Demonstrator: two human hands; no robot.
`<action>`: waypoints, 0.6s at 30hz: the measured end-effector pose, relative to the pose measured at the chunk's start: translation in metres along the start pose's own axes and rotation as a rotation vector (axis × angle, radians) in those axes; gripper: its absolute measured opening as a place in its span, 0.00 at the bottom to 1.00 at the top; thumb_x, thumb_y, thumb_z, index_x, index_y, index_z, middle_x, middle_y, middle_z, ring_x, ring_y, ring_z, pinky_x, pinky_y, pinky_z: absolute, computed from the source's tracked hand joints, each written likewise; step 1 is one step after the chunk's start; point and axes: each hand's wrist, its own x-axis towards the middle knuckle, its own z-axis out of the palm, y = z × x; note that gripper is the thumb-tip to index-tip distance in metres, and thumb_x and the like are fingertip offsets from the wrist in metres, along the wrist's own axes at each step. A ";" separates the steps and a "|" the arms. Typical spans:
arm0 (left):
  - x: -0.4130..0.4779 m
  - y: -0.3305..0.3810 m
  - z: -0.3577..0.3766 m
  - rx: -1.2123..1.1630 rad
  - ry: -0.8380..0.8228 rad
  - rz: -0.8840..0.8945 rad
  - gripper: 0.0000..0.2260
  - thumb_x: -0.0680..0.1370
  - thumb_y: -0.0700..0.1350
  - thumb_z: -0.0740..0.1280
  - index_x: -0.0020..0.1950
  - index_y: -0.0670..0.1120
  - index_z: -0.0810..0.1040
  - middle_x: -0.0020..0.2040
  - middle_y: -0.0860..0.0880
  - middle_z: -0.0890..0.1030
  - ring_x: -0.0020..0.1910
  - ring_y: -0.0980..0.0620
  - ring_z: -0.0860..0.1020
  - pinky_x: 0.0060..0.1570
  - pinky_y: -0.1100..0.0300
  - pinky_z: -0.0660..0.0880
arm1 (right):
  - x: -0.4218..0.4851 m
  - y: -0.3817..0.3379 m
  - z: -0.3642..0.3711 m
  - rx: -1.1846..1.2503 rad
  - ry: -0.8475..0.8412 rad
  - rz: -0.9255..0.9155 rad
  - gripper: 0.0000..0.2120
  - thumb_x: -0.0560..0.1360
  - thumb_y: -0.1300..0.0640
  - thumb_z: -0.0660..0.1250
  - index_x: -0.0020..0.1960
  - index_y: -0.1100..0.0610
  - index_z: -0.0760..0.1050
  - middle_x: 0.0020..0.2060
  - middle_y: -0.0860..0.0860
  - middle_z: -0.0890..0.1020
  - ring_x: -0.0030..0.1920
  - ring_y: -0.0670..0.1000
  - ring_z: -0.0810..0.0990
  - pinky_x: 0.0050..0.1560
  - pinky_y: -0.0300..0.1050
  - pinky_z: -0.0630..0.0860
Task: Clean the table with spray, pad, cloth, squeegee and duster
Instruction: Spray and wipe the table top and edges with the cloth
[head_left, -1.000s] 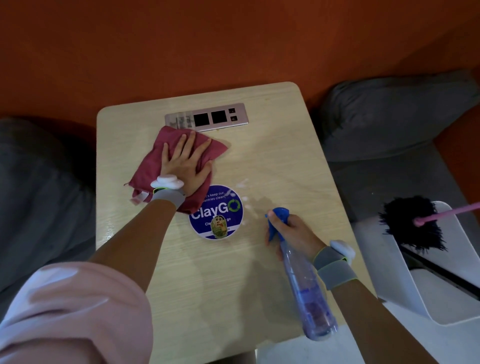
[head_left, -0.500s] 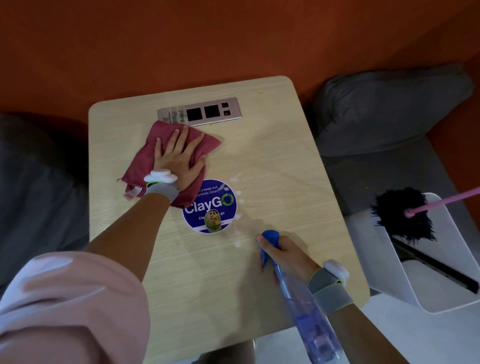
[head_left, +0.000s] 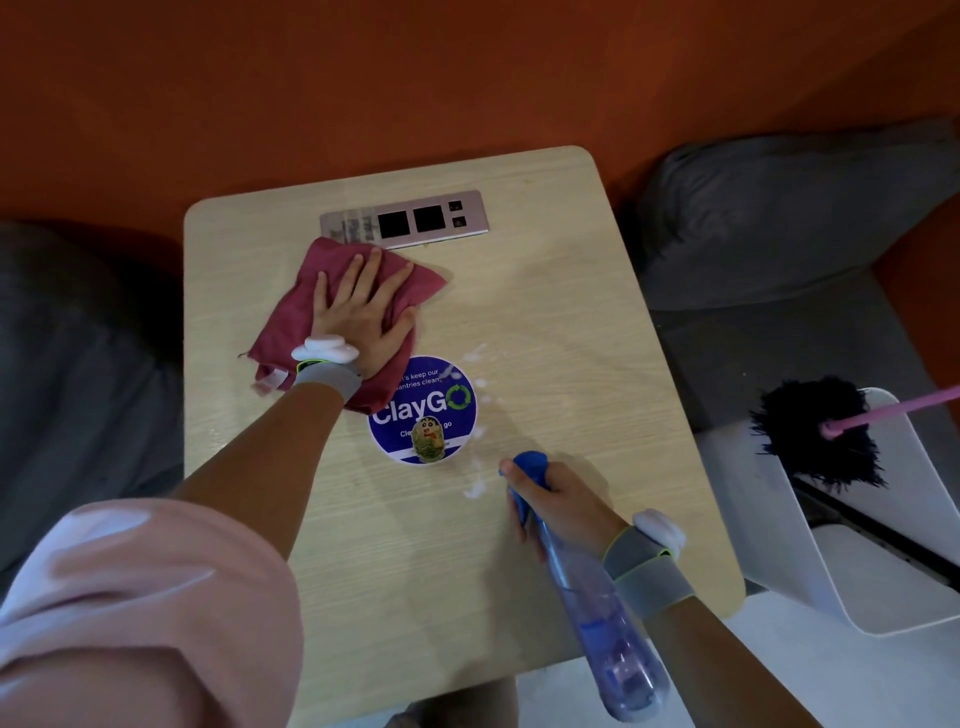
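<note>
The light wood-grain table (head_left: 571, 322) with rounded corners is judged to be at the spraying step, with the wipe due to follow. White flecks of foam (head_left: 475, 491) are seen scattered near its centre. They run from one o'clock round to five o'clock of the round blue printed sticker (head_left: 421, 410), and the rest of the top looks dry with a faint sheen. At five o'clock on the table, the translucent blue plastic spray bottle (head_left: 597, 608) is held tilted, its blue nozzle aimed towards eleven o'clock. It is gripped round the neck by the right hand (head_left: 566, 506), fingers curled, though whether the trigger is squeezed cannot be told. At ten o'clock the crumpled maroon fabric cloth (head_left: 291, 312) is pressed to the wood by the left hand (head_left: 363, 317), fingers straight and spread, nothing pinched. Next, a sweep of the cloth towards four o'clock is called for, across the sticker and through the foam, with even pressure. At twelve o'clock a metallic socket panel (head_left: 405, 221) is set into the top, just beside the cloth's far edge, and moisture is best kept off it. Off the table at three o'clock, a fluffy black duster (head_left: 815, 436) with a pink handle is seen resting in a white plastic bin (head_left: 883, 597).
</note>
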 end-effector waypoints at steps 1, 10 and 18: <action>0.000 0.000 0.000 -0.002 -0.001 0.003 0.26 0.77 0.65 0.45 0.75 0.62 0.54 0.78 0.53 0.53 0.77 0.50 0.52 0.73 0.40 0.46 | 0.001 -0.001 0.000 0.002 -0.004 -0.002 0.26 0.80 0.41 0.57 0.35 0.61 0.71 0.28 0.57 0.80 0.20 0.55 0.74 0.28 0.43 0.71; 0.022 0.008 -0.004 0.016 -0.034 0.065 0.27 0.78 0.64 0.45 0.77 0.60 0.52 0.79 0.53 0.50 0.77 0.50 0.48 0.73 0.39 0.45 | -0.001 0.004 -0.008 0.109 -0.008 -0.015 0.27 0.75 0.36 0.57 0.38 0.61 0.73 0.32 0.57 0.82 0.21 0.57 0.74 0.25 0.41 0.72; 0.019 0.070 -0.001 0.083 -0.068 0.297 0.28 0.78 0.63 0.44 0.77 0.59 0.51 0.79 0.51 0.53 0.77 0.46 0.49 0.73 0.39 0.45 | -0.021 0.025 -0.021 0.285 0.158 -0.034 0.26 0.76 0.39 0.57 0.41 0.63 0.73 0.34 0.59 0.82 0.24 0.59 0.73 0.24 0.45 0.73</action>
